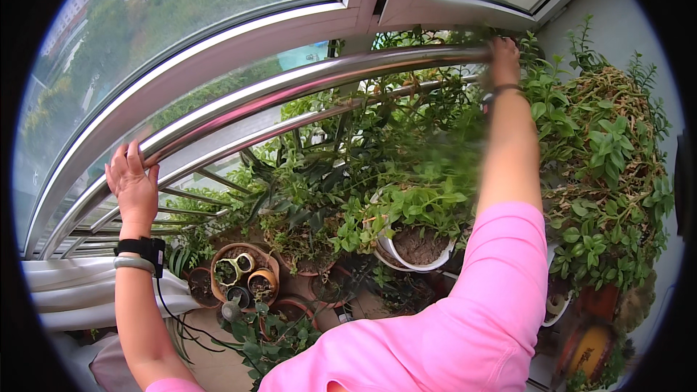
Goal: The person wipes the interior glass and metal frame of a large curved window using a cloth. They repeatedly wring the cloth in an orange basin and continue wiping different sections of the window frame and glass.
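A polished metal handrail (pixel 305 76) curves across the view in front of the window. My left hand (pixel 132 179) is on its left part, with the fingers over the tube and the thumb on the near side. At the rail's far right end is my right hand (pixel 505 60), blurred and partly among green stems. Whether its fingers grip the rail or a stem cannot be made out. Just right of that hand, a leafy trailing plant (pixel 610 147) hangs thick with green leaves and dry brown stems. Below the rail stands a white pot (pixel 422 268) of soil with a leafy plant.
A lower metal rail (pixel 256 144) with bars runs beneath the handrail. Terracotta pots, including one holding several small pots (pixel 275 261), stand on the tiled floor (pixel 212 332). A white curtain (pixel 98 294) hangs at left. A cable (pixel 179 318) trails from my left wrist. Framed window panes (pixel 218 22) rise beyond.
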The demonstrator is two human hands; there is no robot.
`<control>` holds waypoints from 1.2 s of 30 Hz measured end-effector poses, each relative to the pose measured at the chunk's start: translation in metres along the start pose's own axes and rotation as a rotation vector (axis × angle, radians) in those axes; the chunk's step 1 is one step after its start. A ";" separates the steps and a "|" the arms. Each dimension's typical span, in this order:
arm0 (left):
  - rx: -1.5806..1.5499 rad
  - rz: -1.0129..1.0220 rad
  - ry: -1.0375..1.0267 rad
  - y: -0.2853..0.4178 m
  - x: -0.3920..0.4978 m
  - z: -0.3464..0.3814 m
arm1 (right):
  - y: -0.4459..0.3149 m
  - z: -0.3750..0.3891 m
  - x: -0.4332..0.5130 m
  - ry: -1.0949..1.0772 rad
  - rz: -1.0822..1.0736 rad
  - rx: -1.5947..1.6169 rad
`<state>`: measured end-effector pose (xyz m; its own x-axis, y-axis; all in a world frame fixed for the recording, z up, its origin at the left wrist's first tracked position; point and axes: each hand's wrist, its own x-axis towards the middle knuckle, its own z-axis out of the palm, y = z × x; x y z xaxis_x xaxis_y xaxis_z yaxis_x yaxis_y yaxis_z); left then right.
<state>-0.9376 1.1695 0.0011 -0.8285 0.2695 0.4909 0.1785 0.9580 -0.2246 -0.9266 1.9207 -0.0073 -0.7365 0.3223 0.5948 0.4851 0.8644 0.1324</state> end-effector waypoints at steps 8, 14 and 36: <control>0.001 -0.001 -0.020 -0.004 -0.002 0.002 | 0.015 0.010 0.006 0.092 0.034 -0.038; -0.008 -0.023 -0.012 0.001 0.000 0.004 | 0.004 0.000 0.004 -0.027 0.035 -0.090; -0.034 -0.079 -0.347 0.023 0.023 -0.016 | -0.232 -0.137 -0.074 -0.209 -0.246 0.144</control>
<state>-0.9441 1.1989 0.0211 -0.9703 0.1506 0.1894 0.1196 0.9789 -0.1660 -0.9202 1.6435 0.0271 -0.9110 0.1564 0.3815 0.2201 0.9669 0.1292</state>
